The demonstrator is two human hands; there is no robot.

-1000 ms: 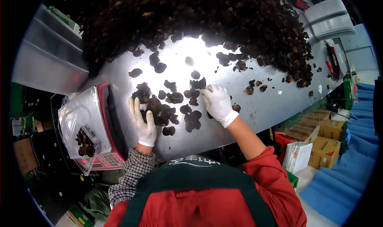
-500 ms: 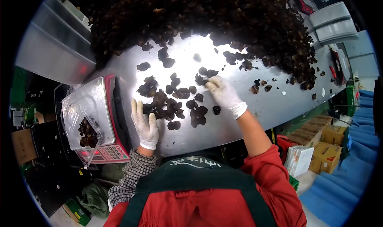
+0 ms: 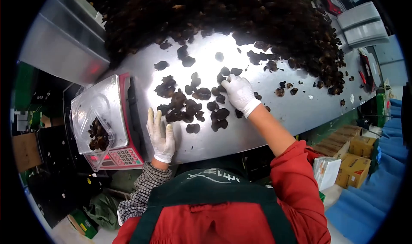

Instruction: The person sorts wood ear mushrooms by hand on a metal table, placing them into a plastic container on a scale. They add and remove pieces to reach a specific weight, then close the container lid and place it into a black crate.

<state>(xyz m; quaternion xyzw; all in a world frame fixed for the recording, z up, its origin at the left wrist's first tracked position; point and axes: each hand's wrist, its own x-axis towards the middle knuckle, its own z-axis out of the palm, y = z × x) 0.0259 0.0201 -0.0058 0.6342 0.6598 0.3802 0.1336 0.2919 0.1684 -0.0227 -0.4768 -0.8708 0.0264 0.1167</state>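
right hand (image 3: 241, 94): fingertips bunched at a mushroom piece (image 3: 221, 78), whether pinched could not be told | left hand (image 3: 163, 144): spread open, empty | loose pieces (image 3: 178, 100): lay on table (image 3: 197, 148) between and ahead of both hands | pile (image 3: 240, 12): sat farther beyond | scale (image 3: 123, 157): stood outside left hand

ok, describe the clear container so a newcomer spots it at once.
Find the metal table, then the red-edged scale at its left end. The clear container is on the scale's silver pan. Unlike the loose table pieces, its dark pieces sit inside plastic.
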